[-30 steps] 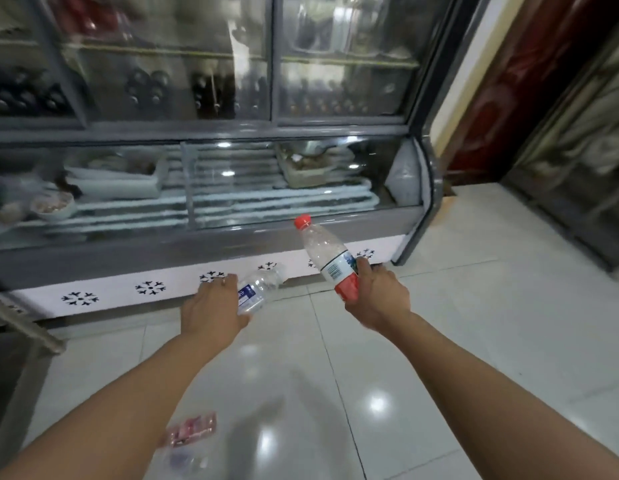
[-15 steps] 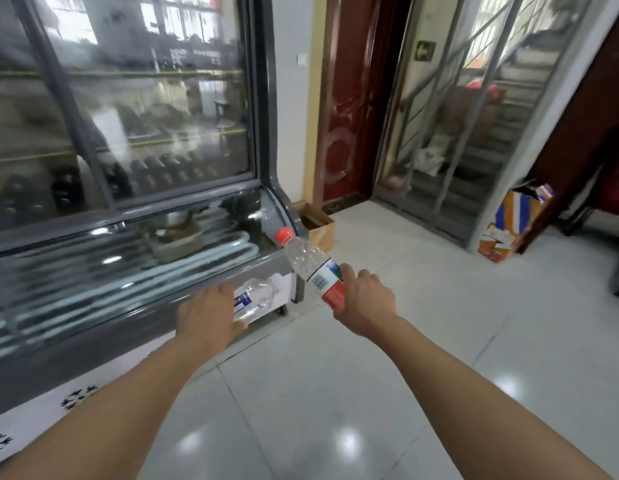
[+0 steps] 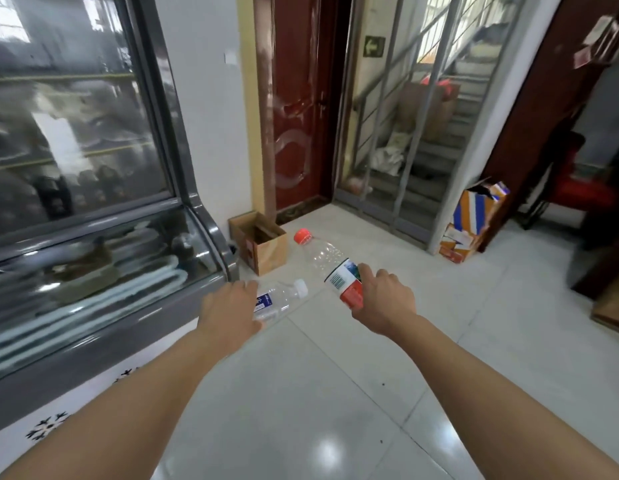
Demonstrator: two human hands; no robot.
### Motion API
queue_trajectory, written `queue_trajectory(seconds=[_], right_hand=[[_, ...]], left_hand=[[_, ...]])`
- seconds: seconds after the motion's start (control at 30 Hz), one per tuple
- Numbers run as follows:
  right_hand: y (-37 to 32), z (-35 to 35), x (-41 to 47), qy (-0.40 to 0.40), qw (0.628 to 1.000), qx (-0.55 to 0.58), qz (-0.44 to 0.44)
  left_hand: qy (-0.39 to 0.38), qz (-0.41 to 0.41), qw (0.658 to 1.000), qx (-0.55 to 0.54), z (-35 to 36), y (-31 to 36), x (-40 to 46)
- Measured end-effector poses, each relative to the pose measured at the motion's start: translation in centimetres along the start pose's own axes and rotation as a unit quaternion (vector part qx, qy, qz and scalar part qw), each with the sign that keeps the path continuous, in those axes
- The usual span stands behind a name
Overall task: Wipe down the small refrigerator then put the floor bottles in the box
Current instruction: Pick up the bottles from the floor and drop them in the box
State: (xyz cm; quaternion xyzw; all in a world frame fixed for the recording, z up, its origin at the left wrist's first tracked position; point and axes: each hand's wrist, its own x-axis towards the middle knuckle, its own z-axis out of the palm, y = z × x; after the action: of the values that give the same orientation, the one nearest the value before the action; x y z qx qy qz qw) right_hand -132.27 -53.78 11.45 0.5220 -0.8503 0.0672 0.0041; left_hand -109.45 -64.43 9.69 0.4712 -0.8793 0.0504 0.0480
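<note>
Hands each grip 1 bottle: left hand (image 3: 231,311) white-capped bottle (image 3: 278,299), right hand (image 3: 384,303) red-capped bottle (image 3: 330,263).

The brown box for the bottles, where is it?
In the head view the open brown box sits on the floor left of centre, between the refrigerator's end and the red door.
</note>
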Motion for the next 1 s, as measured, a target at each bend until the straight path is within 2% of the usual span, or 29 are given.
queue_trajectory(seconds=[0.4,0.63,0.83,1.0], right_hand=[[7.3,0.5,23.2,0.025,0.999,-0.015,0.019],[10.5,0.9,36.1,0.024,0.999,0.001,0.022],[13.3,2.6,49.7,0.029,0.999,0.0,-0.022],[15.2,3.6,63.1,0.02,0.996,-0.006,-0.083]], left_hand=[[0.002,0.03,0.999,-0.03,3.2,4.4,25.5],[-0.015,0.051,0.999,0.005,3.8,6.0,38.6],[-0.018,0.01,0.999,0.03,6.4,7.2,50.7],[-0.032,-0.07,0.997,0.019,8.6,8.1,60.4]])
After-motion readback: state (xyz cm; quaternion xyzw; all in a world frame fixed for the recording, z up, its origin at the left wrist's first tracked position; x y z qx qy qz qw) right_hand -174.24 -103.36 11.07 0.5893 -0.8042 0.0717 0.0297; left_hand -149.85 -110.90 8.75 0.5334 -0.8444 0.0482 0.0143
